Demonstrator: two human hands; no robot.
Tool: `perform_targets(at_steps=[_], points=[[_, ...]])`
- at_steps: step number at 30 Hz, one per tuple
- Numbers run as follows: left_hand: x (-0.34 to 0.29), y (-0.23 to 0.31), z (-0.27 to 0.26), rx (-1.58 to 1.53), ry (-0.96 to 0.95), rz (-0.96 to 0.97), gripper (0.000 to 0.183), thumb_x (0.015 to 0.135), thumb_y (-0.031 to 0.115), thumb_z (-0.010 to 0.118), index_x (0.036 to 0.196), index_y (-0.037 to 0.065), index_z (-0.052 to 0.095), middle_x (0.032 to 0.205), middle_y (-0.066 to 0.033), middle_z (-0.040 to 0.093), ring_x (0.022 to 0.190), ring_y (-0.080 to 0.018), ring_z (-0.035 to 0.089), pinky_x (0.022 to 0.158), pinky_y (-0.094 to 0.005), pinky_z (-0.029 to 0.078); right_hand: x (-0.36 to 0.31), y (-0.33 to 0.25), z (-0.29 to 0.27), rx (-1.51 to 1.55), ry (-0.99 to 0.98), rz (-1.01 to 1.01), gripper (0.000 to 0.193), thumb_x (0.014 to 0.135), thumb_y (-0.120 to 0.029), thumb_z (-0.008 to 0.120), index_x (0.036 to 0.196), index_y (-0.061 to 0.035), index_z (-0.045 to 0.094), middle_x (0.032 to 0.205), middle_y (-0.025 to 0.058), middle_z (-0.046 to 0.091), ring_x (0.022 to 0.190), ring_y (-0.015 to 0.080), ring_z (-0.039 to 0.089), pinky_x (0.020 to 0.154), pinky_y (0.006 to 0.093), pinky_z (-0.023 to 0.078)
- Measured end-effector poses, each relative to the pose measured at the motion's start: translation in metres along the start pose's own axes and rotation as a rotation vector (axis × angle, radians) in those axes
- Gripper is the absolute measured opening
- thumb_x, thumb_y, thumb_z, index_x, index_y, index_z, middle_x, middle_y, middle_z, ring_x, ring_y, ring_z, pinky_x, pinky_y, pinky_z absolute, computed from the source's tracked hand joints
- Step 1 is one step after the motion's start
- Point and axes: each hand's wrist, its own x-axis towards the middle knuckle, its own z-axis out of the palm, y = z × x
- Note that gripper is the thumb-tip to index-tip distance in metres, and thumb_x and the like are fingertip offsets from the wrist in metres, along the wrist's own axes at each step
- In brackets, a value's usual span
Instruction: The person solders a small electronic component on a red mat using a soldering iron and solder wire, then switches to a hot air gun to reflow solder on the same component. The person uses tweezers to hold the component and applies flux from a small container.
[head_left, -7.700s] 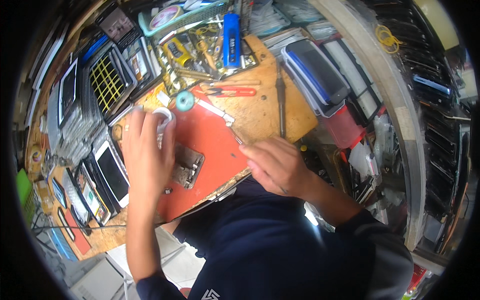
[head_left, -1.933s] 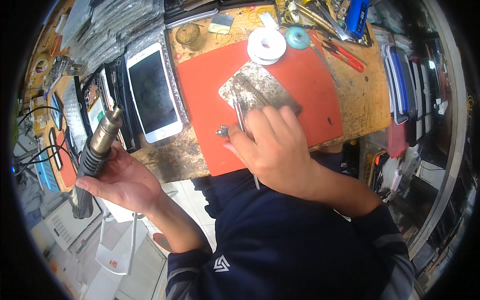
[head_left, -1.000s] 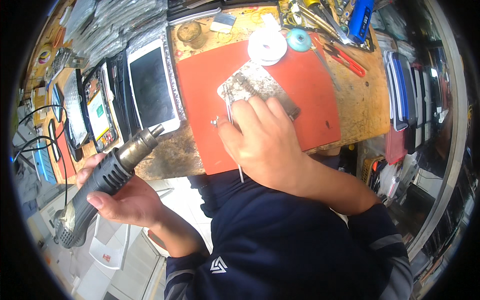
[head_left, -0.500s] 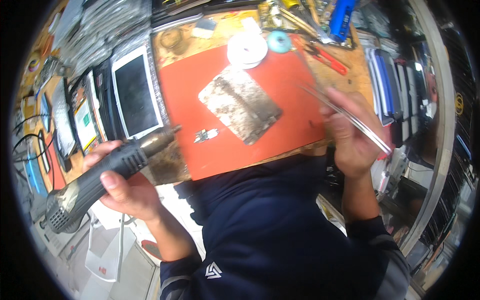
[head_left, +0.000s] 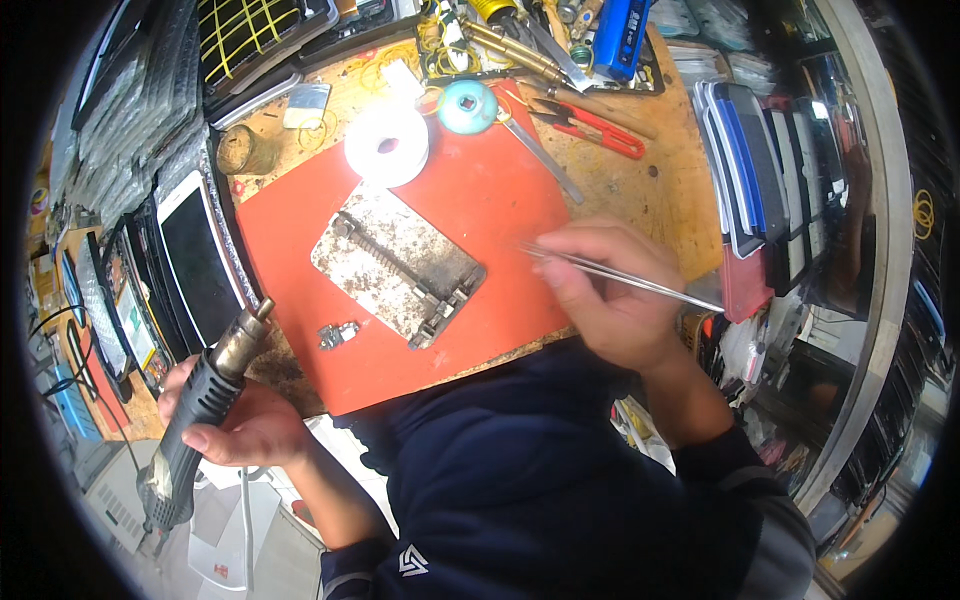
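Observation:
My left hand (head_left: 250, 425) grips the black handle of a hot air gun (head_left: 212, 390), its metal nozzle tilted up toward the left edge of an orange-red mat (head_left: 520, 190). In my right hand (head_left: 625, 300) is a pair of metal tweezers (head_left: 640, 281), tips pointing left over the mat. A stained metal board holder (head_left: 385, 255) with a spring-like rod and clamp lies in the mat's middle. Just left of its lower corner sits a small circuit board (head_left: 338, 335), touched by neither hand.
Behind the holder are a white spool (head_left: 386, 146) and a teal round container (head_left: 467, 107). Red-handled pliers (head_left: 600, 130) and a thin metal strip (head_left: 542, 158) lie to the right. A white tablet (head_left: 205, 258) stands at left, phone cases (head_left: 735, 165) at right.
The view has shifted, so the mat appears further left and lower. The hot air gun has turned more upright. My right hand has come closer to the holder with the tweezers.

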Motion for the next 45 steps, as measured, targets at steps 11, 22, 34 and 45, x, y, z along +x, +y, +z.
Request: perform_targets(at_steps=[11,22,34,45], points=[[0.005,-0.007,-0.007,-0.071,0.038,0.06,0.051,0.111,0.049,0.063,0.132,0.002,0.065,0.13,-0.015,0.071,0.132,-0.0268,0.064,0.126,-0.0472,0.041,0.007,0.001,0.012,-0.084,-0.016,-0.099,0.019,0.093,0.008,0.08,0.112,0.0063,0.077,0.097,0.0176,0.078,0.08,0.0249,0.075,0.07,0.0326,0.058],[0.004,0.0,0.004,0.007,0.039,0.033,0.056,0.102,0.052,0.073,0.133,0.007,0.058,0.126,-0.0067,0.063,0.127,-0.022,0.06,0.119,-0.0397,0.046,0.007,0.001,0.014,-0.106,-0.02,-0.147,0.02,0.091,0.006,0.083,0.11,0.0054,0.076,0.089,0.0172,0.075,0.074,0.0286,0.075,0.064,0.0353,0.058],[0.004,0.0,0.005,0.057,0.018,0.048,0.059,0.104,0.054,0.072,0.133,0.006,0.056,0.129,-0.0077,0.062,0.127,-0.0222,0.06,0.118,-0.0409,0.047,0.01,0.002,0.012,-0.094,-0.026,-0.13,0.017,0.093,0.006,0.082,0.109,0.0058,0.077,0.091,0.0174,0.075,0.077,0.029,0.075,0.066,0.0355,0.059],[0.008,-0.007,0.004,0.11,-0.003,0.127,0.075,0.113,0.065,0.055,0.136,-0.007,0.06,0.124,-0.0231,0.074,0.123,-0.0362,0.074,0.119,-0.0507,0.054,0.007,0.002,0.01,-0.102,-0.04,-0.111,0.018,0.093,0.006,0.082,0.11,0.0055,0.078,0.092,0.0173,0.077,0.078,0.0274,0.076,0.068,0.0342,0.059]])
